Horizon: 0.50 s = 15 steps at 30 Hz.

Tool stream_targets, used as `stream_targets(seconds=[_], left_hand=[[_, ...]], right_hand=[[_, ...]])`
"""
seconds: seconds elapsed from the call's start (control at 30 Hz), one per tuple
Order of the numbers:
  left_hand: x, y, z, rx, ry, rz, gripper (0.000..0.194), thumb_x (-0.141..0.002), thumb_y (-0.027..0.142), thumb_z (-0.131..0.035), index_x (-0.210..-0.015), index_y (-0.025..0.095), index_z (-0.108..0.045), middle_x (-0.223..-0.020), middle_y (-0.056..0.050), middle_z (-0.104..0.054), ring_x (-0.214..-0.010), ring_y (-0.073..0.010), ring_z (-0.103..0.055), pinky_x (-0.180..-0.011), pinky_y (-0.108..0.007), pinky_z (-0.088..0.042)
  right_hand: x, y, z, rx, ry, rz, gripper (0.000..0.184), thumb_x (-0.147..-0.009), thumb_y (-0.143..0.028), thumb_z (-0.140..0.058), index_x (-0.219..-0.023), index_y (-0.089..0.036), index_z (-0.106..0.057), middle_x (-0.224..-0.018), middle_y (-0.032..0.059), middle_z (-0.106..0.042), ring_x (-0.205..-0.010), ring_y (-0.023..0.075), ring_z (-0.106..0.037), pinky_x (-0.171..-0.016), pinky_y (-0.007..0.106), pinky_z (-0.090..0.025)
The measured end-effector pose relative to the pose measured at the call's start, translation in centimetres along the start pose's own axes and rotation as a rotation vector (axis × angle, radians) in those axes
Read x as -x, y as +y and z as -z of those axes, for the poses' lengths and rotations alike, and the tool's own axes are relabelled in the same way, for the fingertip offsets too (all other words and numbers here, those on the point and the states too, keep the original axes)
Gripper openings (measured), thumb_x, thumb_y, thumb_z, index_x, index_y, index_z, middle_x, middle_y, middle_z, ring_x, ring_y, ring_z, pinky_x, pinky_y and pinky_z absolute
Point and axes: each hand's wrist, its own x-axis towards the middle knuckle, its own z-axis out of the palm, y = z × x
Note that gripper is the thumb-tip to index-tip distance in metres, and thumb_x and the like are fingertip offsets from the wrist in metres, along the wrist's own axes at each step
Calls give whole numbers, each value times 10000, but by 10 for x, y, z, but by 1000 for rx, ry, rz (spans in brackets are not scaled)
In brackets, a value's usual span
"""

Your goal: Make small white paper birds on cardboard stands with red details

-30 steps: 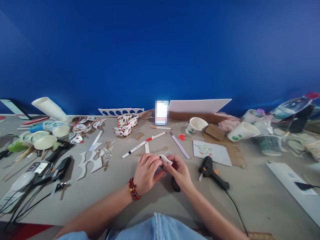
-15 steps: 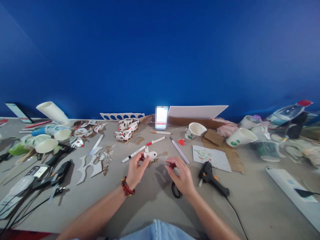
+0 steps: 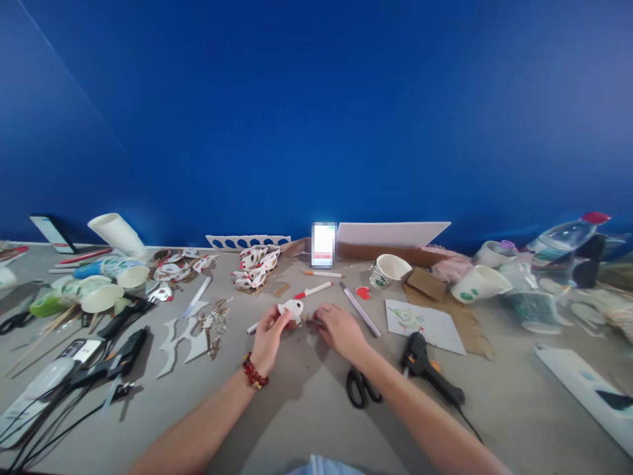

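My left hand, with a red bead bracelet on the wrist, pinches a small white paper fish cut-out with a black eye and red mark, held just above the grey table. My right hand reaches forward beside it, fingers curled down on a small brown cardboard scrap on the table. A white marker lies partly hidden under the left hand. Black scissors lie by my right forearm.
A black glue gun lies right of the scissors, by a drawn paper sheet. Paper cups, a red-capped marker, a lit phone, finished fish cut-outs, and more cups and glue guns crowd the left side.
My hands came apart: the left one kept the white fish and lifted it forward, the right one left it and reached forward to the brown scrap. The scissors now lie uncovered.
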Motion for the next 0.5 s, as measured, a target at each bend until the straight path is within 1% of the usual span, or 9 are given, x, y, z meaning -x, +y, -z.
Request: stream_targets(seconds=[0.07, 0.13, 0.27, 0.33, 0.37, 0.43, 0.5], left_hand=[[1, 1, 0, 2, 2, 0, 338, -722, 452, -745, -866, 150, -697, -776, -23, -723, -683, -150, -624, -658, -249, -475], [1, 2, -1, 5, -2, -4, 337, -721, 448, -749, -867, 149, -698, -777, -26, -724, -684, -151, -626, -665, -253, -477], [2, 5, -1, 35, -23, 4, 322, -707, 436, -765, -837, 150, -699, -760, -18, -715, -670, -142, -612, -662, -248, -472], [2, 4, -1, 90, -36, 23, 293, -704, 411, -772, -815, 152, -694, -743, -10, -702, -665, -135, -598, -654, -241, -468], [1, 3, -1, 135, -46, 37, 278, -701, 394, -777, -810, 152, -693, -747, -9, -700, -671, -135, -596, -656, -241, -468], [1, 0, -2, 253, -81, 80, 259, -693, 355, -788, -828, 153, -698, -797, -19, -706, -705, -141, -604, -672, -246, -475], [1, -3, -3, 375, -140, 146, 256, -682, 310, -800, -867, 156, -710, -874, -32, -714, -746, -144, -612, -699, -251, -481]], right_hand=[[-9, 0, -5, 4, -16, -22, 169, -826, -95, -532, -916, -189, -639, -992, 84, -660, -947, 224, -594, -789, 285, -424], [-13, 0, -7, -6, -16, -27, 173, -815, -78, -521, -888, -188, -632, -955, 78, -664, -920, 218, -605, -771, 276, -420], [-10, -2, -6, -54, -10, -34, 160, -806, -79, -523, -873, -183, -625, -940, 91, -670, -879, 222, -614, -745, 284, -417], [-6, 0, -3, -99, 4, -41, 161, -811, -83, -513, -869, -182, -626, -912, 90, -675, -850, 221, -618, -729, 292, -420], [-5, 3, -1, -126, 13, -42, 167, -814, -86, -509, -881, -183, -627, -902, 84, -678, -840, 217, -619, -728, 294, -423], [-1, 10, 3, -189, 37, -43, 200, -838, -108, -492, -965, -189, -623, -890, 60, -683, -816, 195, -623, -723, 288, -436], [4, 17, 5, -402, 68, -61, 222, -871, -181, -504, -1069, -188, -605, -880, 45, -676, -779, 176, -619, -694, 278, -452]])
